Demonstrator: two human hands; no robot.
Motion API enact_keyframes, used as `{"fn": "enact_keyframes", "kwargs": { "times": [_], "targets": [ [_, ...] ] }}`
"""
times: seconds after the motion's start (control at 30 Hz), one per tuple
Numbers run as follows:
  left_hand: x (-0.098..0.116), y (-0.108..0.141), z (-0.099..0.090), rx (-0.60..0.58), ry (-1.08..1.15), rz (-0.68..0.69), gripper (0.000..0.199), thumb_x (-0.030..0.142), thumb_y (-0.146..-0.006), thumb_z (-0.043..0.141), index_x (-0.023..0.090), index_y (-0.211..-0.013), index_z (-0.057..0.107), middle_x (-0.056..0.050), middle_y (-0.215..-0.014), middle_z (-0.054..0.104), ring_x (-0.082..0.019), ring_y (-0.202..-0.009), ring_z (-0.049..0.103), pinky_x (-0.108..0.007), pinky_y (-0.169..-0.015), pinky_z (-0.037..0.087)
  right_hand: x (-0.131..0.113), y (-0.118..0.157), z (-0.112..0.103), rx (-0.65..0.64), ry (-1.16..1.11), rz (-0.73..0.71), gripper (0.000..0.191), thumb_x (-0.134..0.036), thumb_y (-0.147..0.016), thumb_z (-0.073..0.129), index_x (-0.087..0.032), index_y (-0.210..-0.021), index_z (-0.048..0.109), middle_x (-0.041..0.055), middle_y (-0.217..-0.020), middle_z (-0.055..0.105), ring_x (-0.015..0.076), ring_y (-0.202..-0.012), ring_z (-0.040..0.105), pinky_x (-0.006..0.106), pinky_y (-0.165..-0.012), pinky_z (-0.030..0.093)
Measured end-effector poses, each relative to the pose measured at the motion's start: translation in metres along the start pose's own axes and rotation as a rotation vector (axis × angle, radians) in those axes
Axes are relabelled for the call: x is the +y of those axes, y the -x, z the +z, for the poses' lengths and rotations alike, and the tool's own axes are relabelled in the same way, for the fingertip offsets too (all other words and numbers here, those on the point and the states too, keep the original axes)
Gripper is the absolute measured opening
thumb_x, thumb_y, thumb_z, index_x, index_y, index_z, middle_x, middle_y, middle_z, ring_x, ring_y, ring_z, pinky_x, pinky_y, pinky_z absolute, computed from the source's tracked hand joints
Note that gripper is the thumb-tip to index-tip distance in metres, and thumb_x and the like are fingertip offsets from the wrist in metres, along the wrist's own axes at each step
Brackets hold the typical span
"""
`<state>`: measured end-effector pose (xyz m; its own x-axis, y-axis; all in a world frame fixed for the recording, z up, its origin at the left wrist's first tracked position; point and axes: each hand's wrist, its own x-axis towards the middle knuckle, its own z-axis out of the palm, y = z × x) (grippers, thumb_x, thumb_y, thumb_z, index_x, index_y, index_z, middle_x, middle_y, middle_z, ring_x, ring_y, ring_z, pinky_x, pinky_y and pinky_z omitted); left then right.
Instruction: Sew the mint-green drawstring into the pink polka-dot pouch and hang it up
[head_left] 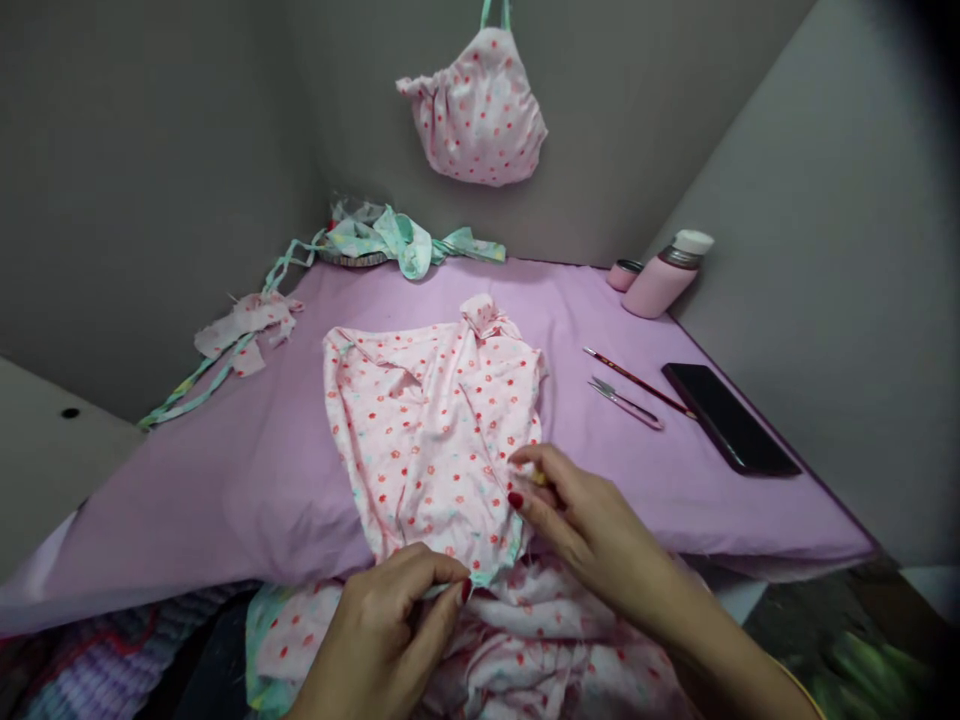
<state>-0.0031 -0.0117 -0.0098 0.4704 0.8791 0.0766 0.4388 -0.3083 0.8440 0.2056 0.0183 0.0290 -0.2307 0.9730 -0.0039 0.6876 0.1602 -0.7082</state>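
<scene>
Pink fabric with red flower dots point(435, 430) lies spread on the purple cloth and hangs over its front edge, with a mint-green trim along its lower edge. My left hand point(401, 620) pinches that trimmed edge between thumb and forefinger. Above and to the right, my right hand point(570, 510) is curled by the fabric's right side, thumb and forefinger bent toward each other. Something small and yellowish shows among its fingers, too small to make out. More of the dotted fabric point(525, 640) is bunched below my hands.
On the right of the purple cloth point(285, 450) lie thread snips point(626, 403), a thin brown stick point(637, 380), a black phone point(729, 418) and a pink bottle point(664, 280). Green strips point(409, 240) sit at the back, dotted scraps point(251, 325) at left. A dotted pouch point(484, 115) hangs above.
</scene>
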Motion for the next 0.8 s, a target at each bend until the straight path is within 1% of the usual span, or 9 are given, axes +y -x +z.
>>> {"fn": "enact_keyframes", "kwargs": {
  "times": [0.03, 0.1, 0.13, 0.2, 0.27, 0.4, 0.53, 0.63, 0.8],
  "targets": [
    [0.0, 0.0, 0.0, -0.011, -0.003, 0.005, 0.014, 0.017, -0.086, 0.047, 0.021, -0.082, 0.06, 0.0, -0.07, 0.063, -0.012, -0.062, 0.059, -0.02, -0.057, 0.042, -0.001, 0.0, 0.004, -0.05, 0.016, -0.037, 0.014, -0.023, -0.088, 0.042, -0.018, -0.092, 0.054, 0.0003, -0.069, 0.055, 0.0115, -0.06, 0.048, 0.021, -0.056, 0.034],
    [-0.001, 0.001, 0.0, -0.029, -0.013, 0.022, 0.013, 0.017, -0.086, 0.047, 0.021, -0.082, 0.059, 0.001, -0.07, 0.062, -0.012, -0.063, 0.058, -0.02, -0.057, 0.041, -0.003, 0.004, 0.014, -0.189, 0.008, -0.118, 0.021, -0.02, -0.091, 0.036, -0.018, -0.083, 0.055, 0.0012, -0.071, 0.056, 0.0115, -0.064, 0.049, 0.021, -0.059, 0.035],
    [-0.001, 0.001, -0.001, -0.037, -0.02, 0.032, 0.013, 0.017, -0.086, 0.047, 0.021, -0.082, 0.059, 0.001, -0.071, 0.062, -0.011, -0.064, 0.058, -0.02, -0.058, 0.041, -0.003, 0.007, 0.017, -0.245, 0.003, -0.136, 0.022, -0.02, -0.091, 0.036, -0.018, -0.08, 0.056, 0.0013, -0.072, 0.057, 0.0115, -0.066, 0.05, 0.021, -0.06, 0.035],
    [-0.001, 0.0, -0.002, -0.049, -0.034, 0.053, 0.013, 0.017, -0.086, 0.047, 0.021, -0.083, 0.059, 0.001, -0.071, 0.061, -0.011, -0.064, 0.058, -0.019, -0.057, 0.041, -0.003, 0.011, 0.021, -0.302, 0.005, -0.124, 0.02, -0.02, -0.091, 0.039, -0.018, -0.082, 0.057, 0.0008, -0.072, 0.058, 0.0112, -0.065, 0.05, 0.02, -0.059, 0.035],
    [-0.001, 0.0, -0.004, -0.054, -0.047, 0.078, 0.013, 0.016, -0.086, 0.047, 0.021, -0.085, 0.058, 0.001, -0.071, 0.062, -0.011, -0.065, 0.059, -0.019, -0.057, 0.041, -0.002, 0.013, 0.019, -0.322, 0.036, -0.119, 0.019, -0.018, -0.089, 0.041, -0.018, -0.079, 0.057, 0.0002, -0.069, 0.057, 0.0106, -0.061, 0.049, 0.02, -0.056, 0.033],
    [-0.001, -0.001, -0.005, -0.058, -0.06, 0.104, 0.013, 0.015, -0.086, 0.046, 0.022, -0.087, 0.058, 0.001, -0.073, 0.062, -0.012, -0.066, 0.059, -0.019, -0.057, 0.041, -0.003, 0.013, 0.012, -0.371, 0.156, -0.197, 0.022, -0.012, -0.085, 0.045, -0.017, -0.07, 0.06, -0.0003, -0.063, 0.057, 0.0104, -0.057, 0.047, 0.021, -0.051, 0.031],
    [-0.002, -0.001, -0.005, -0.075, -0.056, 0.098, 0.015, 0.014, -0.088, 0.043, 0.021, -0.087, 0.057, 0.0, -0.074, 0.062, -0.012, -0.068, 0.058, -0.02, -0.059, 0.041, -0.004, 0.013, 0.009, -0.396, 0.191, -0.235, 0.021, -0.011, -0.084, 0.047, -0.017, -0.078, 0.066, 0.0015, -0.067, 0.062, 0.0118, -0.059, 0.053, 0.021, -0.052, 0.033],
    [-0.002, -0.002, -0.005, -0.079, -0.048, 0.096, 0.016, 0.015, -0.088, 0.043, 0.021, -0.086, 0.057, 0.0, -0.074, 0.061, -0.012, -0.068, 0.058, -0.02, -0.059, 0.041, -0.005, 0.013, 0.009, -0.408, 0.203, -0.247, 0.021, -0.01, -0.083, 0.049, -0.017, -0.079, 0.068, 0.0018, -0.066, 0.062, 0.0121, -0.059, 0.054, 0.021, -0.052, 0.033],
    [0.0, -0.002, -0.005, -0.082, 0.007, 0.085, 0.016, 0.015, -0.088, 0.043, 0.021, -0.086, 0.058, 0.0, -0.074, 0.061, -0.012, -0.068, 0.057, -0.02, -0.059, 0.04, -0.005, 0.013, 0.008, -0.375, 0.138, -0.275, 0.021, -0.01, -0.084, 0.048, -0.017, -0.08, 0.067, 0.0011, -0.068, 0.063, 0.0109, -0.061, 0.054, 0.02, -0.054, 0.033]
  ]
}}
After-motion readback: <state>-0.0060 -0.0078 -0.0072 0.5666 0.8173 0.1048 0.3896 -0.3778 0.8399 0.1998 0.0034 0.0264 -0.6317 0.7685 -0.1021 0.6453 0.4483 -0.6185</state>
